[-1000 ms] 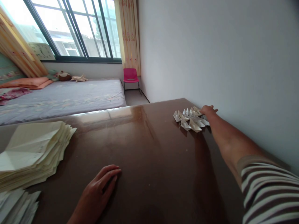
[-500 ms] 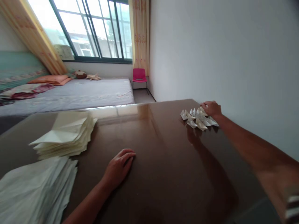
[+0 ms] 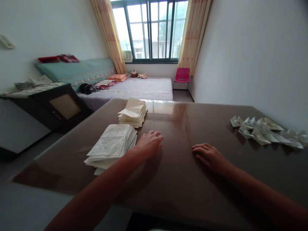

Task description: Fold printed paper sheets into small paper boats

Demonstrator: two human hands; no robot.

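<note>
My left hand (image 3: 149,144) is over the brown glossy table (image 3: 175,192), just right of two paper stacks, its fingers a little spread and nothing in them. My right hand (image 3: 210,156) rests on the tabletop right of the middle, fingers apart and empty. Beside my left forearm lies a stack of greyish-white paper (image 3: 110,141). Behind it sits a smaller stack of cream paper (image 3: 133,112). Several folded paper pieces with pointed tips (image 3: 262,130) stand in a cluster at the table's right side, away from my right hand.
Beyond the table are a bed (image 3: 149,88), a pink chair (image 3: 182,75) and a window with curtains. A dark cabinet (image 3: 64,106) stands at the left. The white wall (image 3: 252,57) runs along the right side.
The view has turned left. My right hand has come back from the folded papers to the middle of the table. My left hand has moved forward, nearer the paper stacks.
</note>
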